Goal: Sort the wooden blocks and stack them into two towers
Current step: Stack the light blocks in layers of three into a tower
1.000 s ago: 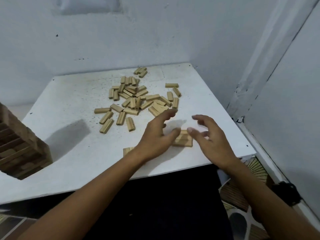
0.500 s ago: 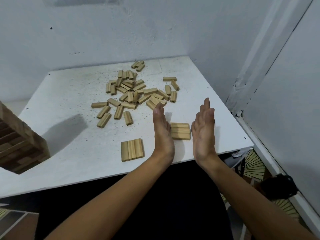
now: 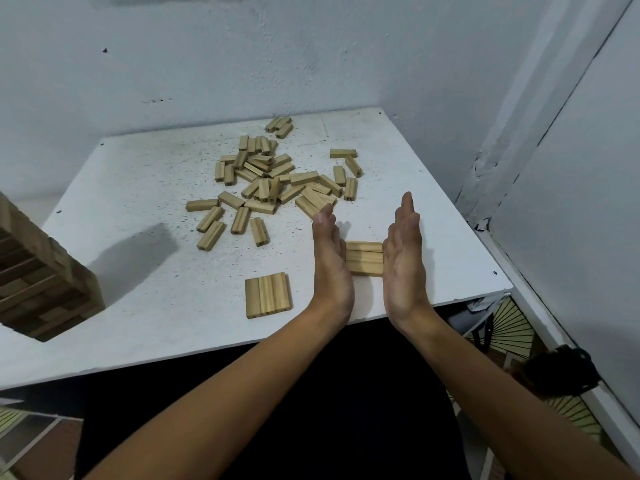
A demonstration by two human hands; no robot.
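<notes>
Both palms have closed in — left hand (image 3: pixel 330 258) and right hand (image 3: pixel 403 251), fingers straight, now press the row (image 3: pixel 364 258) at 5 o'clock. Light, stiff blocks — squeeze the ends; loose pile (image 3: pixel 273 178) at 12.

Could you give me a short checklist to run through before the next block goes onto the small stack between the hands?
1. Stack squared: left hand and right hand stand flat against the ends of the small stack; its top blocks lie even. Ok.
2. Grip free: both hands hold nothing. Ok.
3. Supply: the loose pile lies just beyond the fingertips. Ok.
4. Edge margin: the stack sits close to the table's near edge. Cannot tell if safe.
5. Second base: the row of three blocks lies flat, apart from the stack. Ok.
6. Layers under the top row: hidden by the hands. Cannot tell.
</notes>
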